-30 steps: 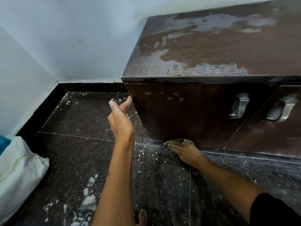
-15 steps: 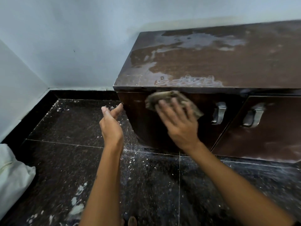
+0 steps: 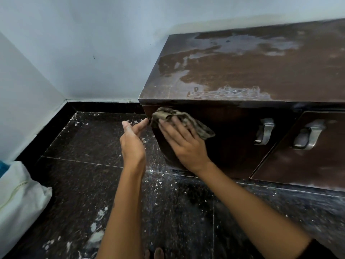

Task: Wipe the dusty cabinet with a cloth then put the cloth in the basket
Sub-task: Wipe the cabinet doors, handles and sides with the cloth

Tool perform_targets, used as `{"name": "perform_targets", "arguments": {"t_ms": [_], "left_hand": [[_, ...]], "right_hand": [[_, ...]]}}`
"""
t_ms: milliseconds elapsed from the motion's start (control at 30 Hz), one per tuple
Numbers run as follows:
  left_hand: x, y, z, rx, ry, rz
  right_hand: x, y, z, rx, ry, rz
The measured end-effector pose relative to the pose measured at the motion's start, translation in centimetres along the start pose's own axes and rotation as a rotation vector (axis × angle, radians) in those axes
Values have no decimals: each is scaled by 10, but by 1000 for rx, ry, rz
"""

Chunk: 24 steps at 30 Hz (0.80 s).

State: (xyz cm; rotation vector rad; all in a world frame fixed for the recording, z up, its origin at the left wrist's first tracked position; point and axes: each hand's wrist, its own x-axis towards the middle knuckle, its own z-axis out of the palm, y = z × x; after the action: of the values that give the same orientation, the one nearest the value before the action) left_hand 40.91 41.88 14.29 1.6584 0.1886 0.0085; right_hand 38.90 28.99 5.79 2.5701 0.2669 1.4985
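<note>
I find the right hand (image 3: pixel 183 144) pressing the cloth (image 3: pixel 182 119) flat against the upper left front of the cabinet (image 3: pixel 233 131), its fingers (image 3: pixel 175 128) extended over the cloth and not curled round it, while the left hand (image 3: pixel 132 139) hangs relaxed and holds nothing, its fingertips just beside the cabinet's left front edge. To do this step well I would keep the palm pressure even, work the strokes downward and rightward from the fingers toward the handle (image 3: pixel 265 133), then attend to the dust streaks on the top (image 3: pixel 252 68) above the fingers. No brand, label or legible writing is visible, and no basket is in view.
</note>
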Motion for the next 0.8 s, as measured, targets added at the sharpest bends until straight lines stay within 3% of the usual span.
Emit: {"name": "perform_targets", "arguments": {"t_ms": [133, 333, 400, 533, 633, 800], "left_hand": [[1, -1, -2, 14, 56, 29], [4, -14, -5, 25, 97, 20], [4, -17, -4, 36, 94, 6], [3, -18, -2, 52, 80, -9], [0, -15, 0, 64, 62, -5], [-6, -13, 5, 79, 16, 6]], "right_hand": [[-25, -22, 29, 17, -254, -213], [-95, -33, 51, -94, -875, -645], [-108, -33, 52, -32, -1037, -685], [-116, -32, 50, 43, -1197, -683], [-129, -22, 40, -43, -1252, -762], [-156, 12, 19, 12, -1349, -725]]}}
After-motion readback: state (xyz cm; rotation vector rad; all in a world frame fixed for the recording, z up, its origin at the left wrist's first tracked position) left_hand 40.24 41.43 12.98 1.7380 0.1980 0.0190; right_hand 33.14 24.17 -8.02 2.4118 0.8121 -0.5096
